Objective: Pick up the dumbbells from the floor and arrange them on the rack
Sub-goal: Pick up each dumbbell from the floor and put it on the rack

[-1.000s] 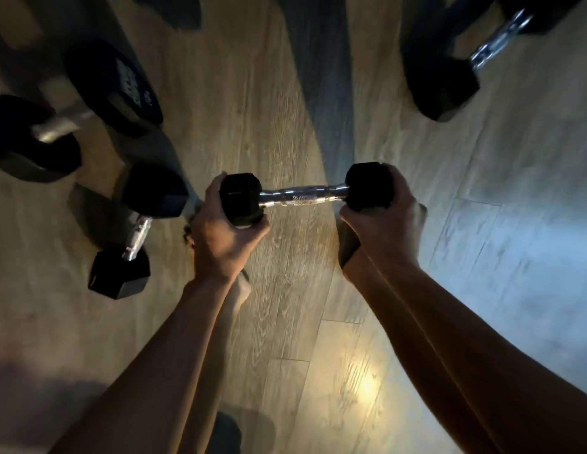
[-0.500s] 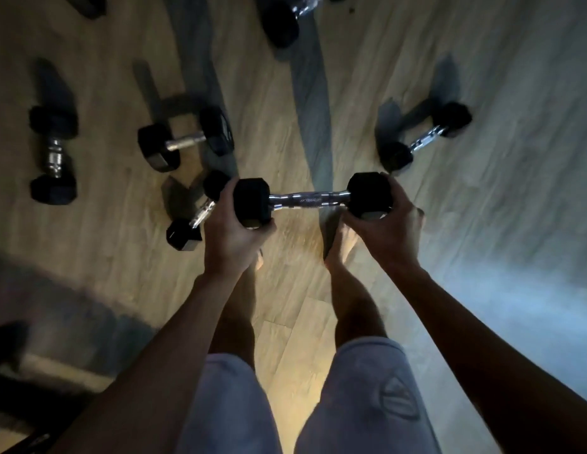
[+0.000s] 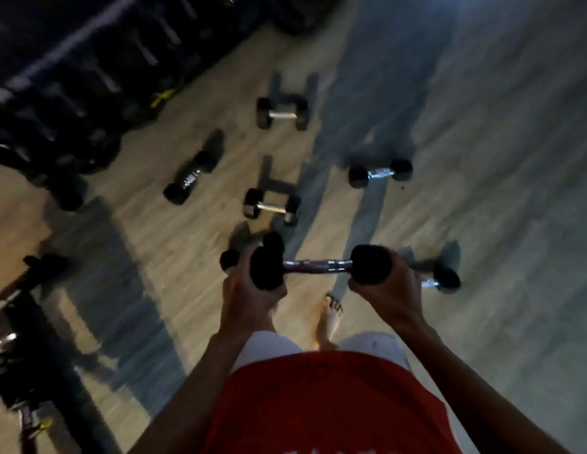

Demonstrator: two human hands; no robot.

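I hold a black hex dumbbell (image 3: pixel 318 266) with a chrome handle level in front of my waist. My left hand (image 3: pixel 249 296) cups its left head and my right hand (image 3: pixel 388 294) cups its right head. Several more dumbbells lie on the wooden floor: one (image 3: pixel 282 113) far ahead, one (image 3: pixel 191 177) to its left, one (image 3: pixel 272 207) in the middle, one (image 3: pixel 380 173) to the right, and one (image 3: pixel 441 279) partly hidden behind my right hand. The dark rack (image 3: pixel 72 80) with dumbbells on it runs along the upper left, blurred.
My bare foot (image 3: pixel 331 317) stands on the floor under the held dumbbell. Dark gym equipment (image 3: pixel 30 355) occupies the lower left. Open wooden floor (image 3: pixel 515 191) stretches to the right. Long shadows cross the floor.
I have risen and the view has lifted and swung left, bringing the rack into sight. The dumbbell stays in both hands, higher off the floor.
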